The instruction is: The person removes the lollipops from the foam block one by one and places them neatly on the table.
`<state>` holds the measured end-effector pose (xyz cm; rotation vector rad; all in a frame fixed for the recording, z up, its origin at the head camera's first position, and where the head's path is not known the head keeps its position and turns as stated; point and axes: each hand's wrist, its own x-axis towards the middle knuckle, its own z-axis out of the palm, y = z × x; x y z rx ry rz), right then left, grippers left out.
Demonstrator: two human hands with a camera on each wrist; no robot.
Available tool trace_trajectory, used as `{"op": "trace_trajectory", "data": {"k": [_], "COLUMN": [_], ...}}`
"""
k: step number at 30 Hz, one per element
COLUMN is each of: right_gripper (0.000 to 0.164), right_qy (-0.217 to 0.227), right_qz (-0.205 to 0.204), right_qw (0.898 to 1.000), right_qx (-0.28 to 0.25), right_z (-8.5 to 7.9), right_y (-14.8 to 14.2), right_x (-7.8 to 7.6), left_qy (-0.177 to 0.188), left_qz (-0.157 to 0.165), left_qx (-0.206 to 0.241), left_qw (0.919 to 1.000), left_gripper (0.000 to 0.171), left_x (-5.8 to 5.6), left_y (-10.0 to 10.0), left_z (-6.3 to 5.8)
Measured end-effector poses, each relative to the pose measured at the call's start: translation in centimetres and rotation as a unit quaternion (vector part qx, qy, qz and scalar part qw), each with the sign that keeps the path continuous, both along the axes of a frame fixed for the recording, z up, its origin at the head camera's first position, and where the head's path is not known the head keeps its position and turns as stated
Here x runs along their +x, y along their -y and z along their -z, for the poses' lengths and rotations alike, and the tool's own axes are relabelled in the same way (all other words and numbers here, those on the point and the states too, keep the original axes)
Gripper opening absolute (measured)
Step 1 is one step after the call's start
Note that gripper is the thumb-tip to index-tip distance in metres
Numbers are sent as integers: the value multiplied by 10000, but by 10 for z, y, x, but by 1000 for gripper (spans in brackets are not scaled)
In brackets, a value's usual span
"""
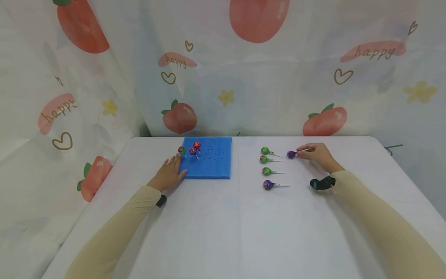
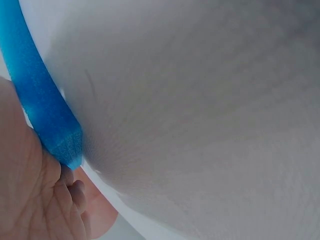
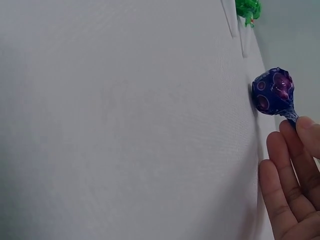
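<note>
My right hand (image 1: 318,154) pinches the stick of a purple-wrapped lollipop (image 1: 291,154) between thumb and fingers. The right wrist view shows that lollipop (image 3: 274,91) close over the white table, its wrapped head pointing away from the fingertips. At the left, my left hand (image 1: 168,173) rests against the near left corner of a blue foam board (image 1: 212,168), fingers straight along its side and thumb at the front edge. Small holes dot the board's top. Three lollipops stand in it: a green-and-red one (image 1: 181,150) and two red ones, including the rear red lollipop (image 1: 196,145).
Between board and right hand, several lollipops lie in a column, sticks pointing right: green ones, such as the rearmost green lollipop (image 1: 265,150), and a purple lollipop (image 1: 268,185) nearest me. A printed curtain (image 1: 265,85) hangs behind the white table (image 1: 209,232).
</note>
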<state>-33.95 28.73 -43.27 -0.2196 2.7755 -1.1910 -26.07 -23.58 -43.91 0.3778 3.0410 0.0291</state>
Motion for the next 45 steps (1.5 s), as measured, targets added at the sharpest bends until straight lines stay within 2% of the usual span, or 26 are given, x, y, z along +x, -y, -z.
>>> {"op": "trace_trajectory", "data": {"k": [13,19,27,34,45], "right_gripper": [41,43,44,44,45], "right_qy": [-80,-42,-163,-44,179], "right_qz": [16,59,160,209,268], "right_qw": [10000,9999,9997,9998,9995], "right_qx": [-13,-80,121,-28,18], "right_z": [-3,-2,-3,-1,-3], "right_y": [-13,-23,-33,-39,-46], "right_x": [4,6,9,9,9], "left_qy": [24,49,71,50,98], "left_qz": [-46,-50,-101,-115,-103], "left_qx": [-71,-31,-32,-81,-32], "left_qw": [10000,10000,9999,9999,9999], "left_gripper": [71,70,71,71,71], "left_x": [-3,-2,0,-1,0], "left_y": [1,1,-1,0,-1], "left_z": [4,3,2,3,0]}}
